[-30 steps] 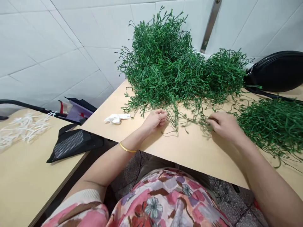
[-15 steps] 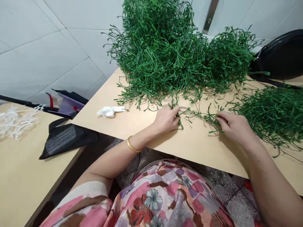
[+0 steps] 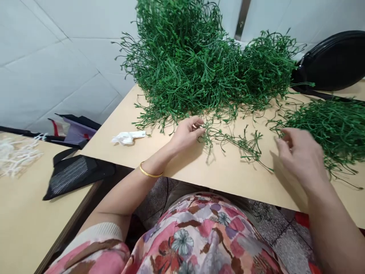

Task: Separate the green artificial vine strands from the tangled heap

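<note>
Thin green artificial stems [image 3: 245, 144] lie loosely on the tan table [image 3: 159, 152] between my hands. At their left end is my left hand [image 3: 188, 133], thumb and fingers curved around the edge of the sprigs with a gap between the tips. My right hand [image 3: 299, 152] is apart from these stems, beside the smaller green pile [image 3: 339, 125], its thumb and fingers slightly apart and nothing visible in them. A large heap of green stems [image 3: 199, 68] rises behind my hands.
A white crumpled item [image 3: 128, 137] lies left of my left hand. A black bag [image 3: 336, 61] stands at the back right. On the left are a second table [image 3: 23, 213] with white strands [image 3: 19, 152] and a black mesh pouch [image 3: 76, 173].
My right hand has let go of the stems and moved right. My left hand has shifted slightly left and loosened. The whole view has moved a little.
</note>
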A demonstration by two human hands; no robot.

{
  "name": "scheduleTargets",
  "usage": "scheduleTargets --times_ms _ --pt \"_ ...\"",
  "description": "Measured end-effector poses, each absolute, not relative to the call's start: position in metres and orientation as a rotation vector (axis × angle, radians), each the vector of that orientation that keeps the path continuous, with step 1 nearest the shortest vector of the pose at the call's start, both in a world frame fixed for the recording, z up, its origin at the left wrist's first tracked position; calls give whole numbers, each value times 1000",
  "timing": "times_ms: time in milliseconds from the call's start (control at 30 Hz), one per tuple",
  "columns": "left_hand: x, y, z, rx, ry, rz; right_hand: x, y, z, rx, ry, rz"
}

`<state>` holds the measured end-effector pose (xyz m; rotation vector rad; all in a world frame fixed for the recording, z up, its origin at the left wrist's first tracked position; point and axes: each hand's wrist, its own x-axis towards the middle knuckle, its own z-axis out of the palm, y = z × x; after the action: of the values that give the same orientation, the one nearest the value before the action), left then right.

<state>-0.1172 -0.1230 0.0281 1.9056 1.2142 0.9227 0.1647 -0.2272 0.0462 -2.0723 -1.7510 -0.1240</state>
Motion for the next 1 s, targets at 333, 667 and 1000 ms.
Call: scheduleTargets --times_ms 333,667,1000 --pt "-143 -159 41 2136 1433 1247 87 -184 57 -1277 -2252 -124" --pt "-110 -177 31 2175 1526 495 68 -153 9 -1375 -2446 6" --pt "-95 -139 30 2116 1490 663 89 -150 31 -1345 -1912 168"
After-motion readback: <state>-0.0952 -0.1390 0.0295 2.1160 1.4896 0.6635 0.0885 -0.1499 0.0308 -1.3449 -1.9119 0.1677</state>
